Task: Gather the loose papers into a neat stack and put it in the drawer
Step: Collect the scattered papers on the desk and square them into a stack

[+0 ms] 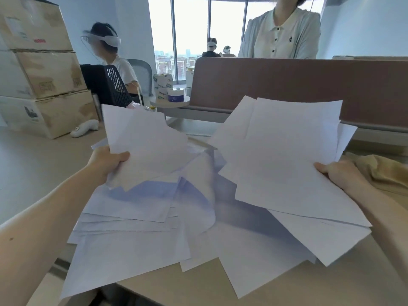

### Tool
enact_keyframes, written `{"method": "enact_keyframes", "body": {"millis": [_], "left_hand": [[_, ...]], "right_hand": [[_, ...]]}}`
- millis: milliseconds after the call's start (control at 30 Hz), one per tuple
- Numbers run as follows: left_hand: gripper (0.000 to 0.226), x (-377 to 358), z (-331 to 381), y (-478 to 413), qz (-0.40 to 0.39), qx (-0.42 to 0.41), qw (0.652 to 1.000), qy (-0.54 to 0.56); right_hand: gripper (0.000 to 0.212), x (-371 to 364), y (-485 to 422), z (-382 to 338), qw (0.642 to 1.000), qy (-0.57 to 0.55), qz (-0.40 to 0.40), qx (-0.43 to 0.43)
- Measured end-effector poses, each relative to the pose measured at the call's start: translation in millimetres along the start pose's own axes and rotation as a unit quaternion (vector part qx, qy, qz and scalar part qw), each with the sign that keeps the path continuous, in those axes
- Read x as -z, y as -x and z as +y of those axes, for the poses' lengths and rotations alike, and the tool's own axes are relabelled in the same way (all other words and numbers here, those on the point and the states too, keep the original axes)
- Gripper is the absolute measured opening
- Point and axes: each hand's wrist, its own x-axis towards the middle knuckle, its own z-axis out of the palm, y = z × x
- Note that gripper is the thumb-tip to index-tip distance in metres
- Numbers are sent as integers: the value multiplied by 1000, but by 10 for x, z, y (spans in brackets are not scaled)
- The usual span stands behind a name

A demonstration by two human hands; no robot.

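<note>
Many loose white sheets [143,235] lie spread and overlapping across the desk in front of me. My left hand [108,160] grips a bunch of sheets [143,146] by their left edge and holds them up above the pile. My right hand [340,173] grips a second bunch [284,160] by its right edge, also raised and tilted. Some sheets hang over the desk's near left edge. No drawer is in view.
The beige desk [276,290] ends at a brown divider panel [287,85], with a person standing behind it. Stacked cardboard boxes [42,69] and a white controller [85,128] sit at the left. A tan cloth [384,171] lies at the right. Another person sits at the back left.
</note>
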Motion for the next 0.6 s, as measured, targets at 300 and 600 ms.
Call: {"method": "enact_keyframes", "body": {"millis": [300,600], "left_hand": [[4,-426,236,229,-153,-15,987,41],[20,-756,204,547,-243,6,965,94]], "right_hand": [[48,12,42,-205,1000,7,-19,18],[25,-481,122,-182,998,-15,-66,15]]}}
